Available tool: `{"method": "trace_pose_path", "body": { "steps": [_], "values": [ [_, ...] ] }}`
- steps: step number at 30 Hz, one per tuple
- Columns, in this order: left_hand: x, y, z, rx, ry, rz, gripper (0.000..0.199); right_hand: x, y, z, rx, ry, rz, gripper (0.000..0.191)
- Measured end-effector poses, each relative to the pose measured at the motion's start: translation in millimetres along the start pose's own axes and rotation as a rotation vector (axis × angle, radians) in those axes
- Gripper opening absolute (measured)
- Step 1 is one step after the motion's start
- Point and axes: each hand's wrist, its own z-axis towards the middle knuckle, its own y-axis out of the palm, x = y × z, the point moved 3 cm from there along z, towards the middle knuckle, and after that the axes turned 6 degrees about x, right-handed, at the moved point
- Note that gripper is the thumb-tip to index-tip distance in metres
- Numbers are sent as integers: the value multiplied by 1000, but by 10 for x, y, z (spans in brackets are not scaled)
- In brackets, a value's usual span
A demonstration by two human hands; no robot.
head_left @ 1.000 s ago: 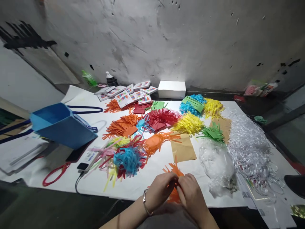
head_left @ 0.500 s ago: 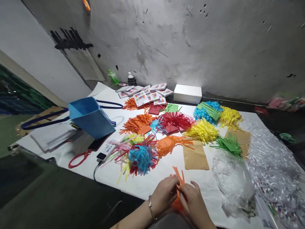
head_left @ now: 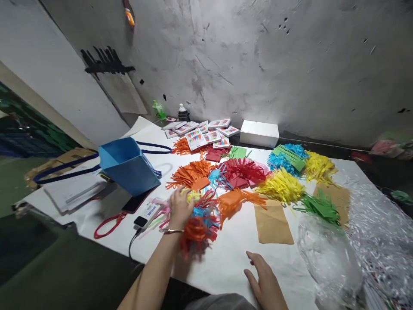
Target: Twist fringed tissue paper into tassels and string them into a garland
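Observation:
My left hand (head_left: 181,208) reaches over the mixed pile of paper fringe, touching a yellow bundle (head_left: 192,196); its fingertips are partly hidden against the paper, so its grip is unclear. An orange-red fringed tuft (head_left: 195,232) lies just right of my left wrist, slightly blurred, over blue fringe (head_left: 206,214). My right hand (head_left: 263,280) is low over the white table (head_left: 226,262), thumb and fingers apart, holding nothing. An orange bundle (head_left: 230,200) and a brown paper piece (head_left: 274,221) lie beyond it.
A blue bag (head_left: 127,165) stands left, near a phone (head_left: 137,202) and red cord (head_left: 109,224). Printed packets (head_left: 195,139) and a white box (head_left: 259,133) are at the back. Yellow fringe (head_left: 280,186), a clear plastic bag (head_left: 327,254) and shredded filler (head_left: 380,241) lie right.
My left hand has moved left and forward onto the pile. The orange strips left my hands, and an orange-red tuft now lies on the pile. My right hand has opened and moved slightly down.

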Motion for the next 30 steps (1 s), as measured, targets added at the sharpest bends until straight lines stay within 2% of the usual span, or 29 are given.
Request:
{"method": "trace_pose_path", "body": {
  "steps": [5,7,9,12,15,17,20,23,25,28,30],
  "values": [
    [772,1009,-124,-314,147,-7,52,4,182,-77,-73,-54,62,40],
    [993,1288,-128,-384,165,-3,36,63,214,-116,-95,-77,29,39],
    [1110,1401,-84,-412,205,-29,27,125,203,-142,-73,-108,-7,33],
    [1223,1304,-138,-425,316,-97,29,156,96,-76,117,-145,-96,28],
    [1404,1044,-525,-427,506,-242,28,123,-30,165,315,-139,-242,38],
    [1515,857,-886,-424,589,-361,27,114,-66,379,334,-182,-320,44],
    [1562,640,-1310,-462,591,-495,25,210,-88,596,307,-221,-334,42],
    [1471,561,-1410,-561,480,-619,33,348,-127,555,315,-226,-291,38],
    [1381,625,-1316,-652,301,-652,45,377,-159,424,310,-280,-295,39],
    [1307,859,-1166,-945,14,-608,54,335,-204,227,281,-383,-314,45],
    [1325,986,-1141,-1126,-81,-585,60,309,-236,157,272,-421,-323,48]
  ]
}}
